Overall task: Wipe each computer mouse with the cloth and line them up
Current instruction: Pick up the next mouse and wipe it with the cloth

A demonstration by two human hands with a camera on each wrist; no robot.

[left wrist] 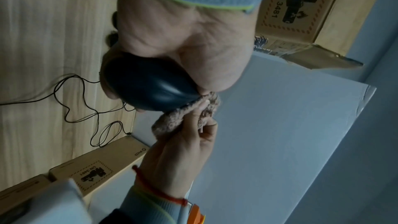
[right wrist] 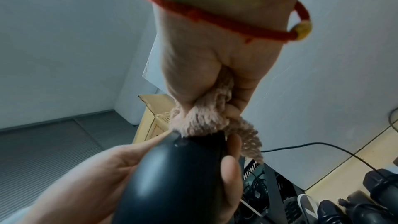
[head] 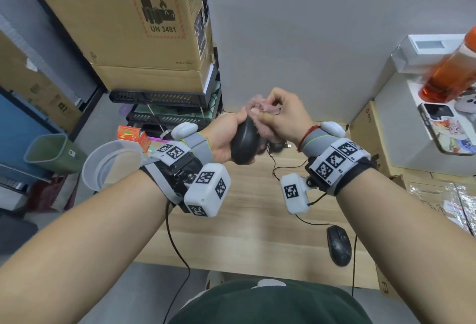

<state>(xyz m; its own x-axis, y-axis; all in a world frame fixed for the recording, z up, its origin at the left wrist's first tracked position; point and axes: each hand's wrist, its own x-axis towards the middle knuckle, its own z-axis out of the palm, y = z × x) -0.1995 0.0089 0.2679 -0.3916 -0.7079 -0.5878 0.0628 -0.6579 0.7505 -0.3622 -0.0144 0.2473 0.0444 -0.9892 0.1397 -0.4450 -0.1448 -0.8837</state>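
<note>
Head view: both hands meet above the far part of the wooden table [head: 239, 223]. The left hand [head: 221, 140] wraps its fingers and thumb round a black mouse [head: 244, 143], lifted clear of the table and tilted on its side. The right hand [head: 286, 115] bunches a pinkish fuzzy cloth [head: 260, 107] in curled fingers and presses it against the upper end of that mouse.

Left wrist view shows the glossy mouse [left wrist: 148, 84] cradled under the palm, with the cloth [left wrist: 185, 115] touching its far edge and the right hand [left wrist: 183, 151] pinching the cloth from beyond.

Right wrist view shows the cloth [right wrist: 202, 122] squeezed in the fist and resting on the front end of the mouse [right wrist: 176, 181], while the left fingers [right wrist: 230, 169] clasp the mouse's sides.

A second black mouse [head: 338, 245], speckled with pale marks, lies flat on the table near its front right edge, well apart from the hands, with a thin black cable [head: 286, 168] trailing across the wood. Cardboard boxes [head: 123, 22] stand beyond the table to the left, and an orange bottle [head: 450, 71] sits on a white box to the right.
</note>
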